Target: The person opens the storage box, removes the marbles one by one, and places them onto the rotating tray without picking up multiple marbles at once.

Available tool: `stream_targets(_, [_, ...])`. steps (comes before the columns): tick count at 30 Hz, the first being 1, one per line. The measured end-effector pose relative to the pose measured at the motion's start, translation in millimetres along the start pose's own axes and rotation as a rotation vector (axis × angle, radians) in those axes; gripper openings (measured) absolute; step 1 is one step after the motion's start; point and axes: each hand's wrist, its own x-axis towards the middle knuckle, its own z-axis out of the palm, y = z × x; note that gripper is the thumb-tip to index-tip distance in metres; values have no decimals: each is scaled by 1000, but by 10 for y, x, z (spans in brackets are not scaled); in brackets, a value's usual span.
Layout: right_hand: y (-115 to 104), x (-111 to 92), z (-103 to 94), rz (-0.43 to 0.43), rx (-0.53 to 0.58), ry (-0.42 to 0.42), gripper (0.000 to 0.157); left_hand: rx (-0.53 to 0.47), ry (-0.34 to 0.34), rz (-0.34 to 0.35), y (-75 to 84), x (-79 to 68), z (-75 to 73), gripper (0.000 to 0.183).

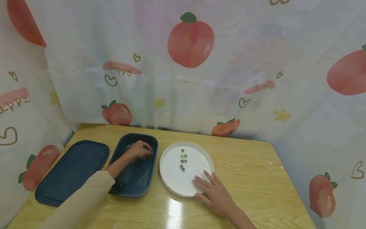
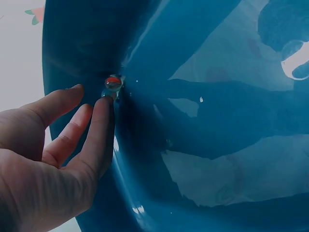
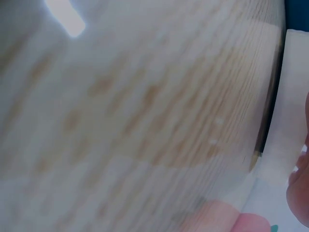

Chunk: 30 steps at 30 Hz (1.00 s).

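My left hand [image 1: 140,150] reaches into a deep blue plastic bin [image 1: 135,181], by its right wall. In the left wrist view, a clear marble with a red swirl [image 2: 113,83] and a greenish marble partly behind a fingertip sit at the foot of the wall. One fingertip is right at them; thumb and fingers stand apart, loosely bent. My right hand [image 1: 215,195] lies with spread fingers over the near right rim of a round white tray [image 1: 171,179]. Several glass marbles [image 1: 182,161] are lined up on that tray. Only part of this hand [image 3: 299,193] enters the right wrist view.
A flat dark blue lid [image 1: 74,171] lies left of the bin on the wood-grain table [image 1: 243,165]. Behind the table and at its sides hangs a white curtain [image 1: 160,86] with peach prints. The bin's raised walls surround the left hand.
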Motion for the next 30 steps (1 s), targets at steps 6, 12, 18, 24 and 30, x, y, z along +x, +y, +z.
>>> stream_targets(6, [0,-2,-2,0,1,-4,48,39,15,9,5,18,49,12])
stream_targets(12, [5,-2,-2,-3,-5,-6,48,76,30,19,-2,44,81,8])
stream_targets(18, [4,5,-6,-7,-14,-8,48,85,34,2,-26,73,91,8])
stream_targets(24, [9,5,-6,-4,-14,-12,48,66,38,-6,-41,81,97,7])
stream_targets(30, [12,3,-1,-6,-10,-14,48,92,49,0,-35,75,101,7])
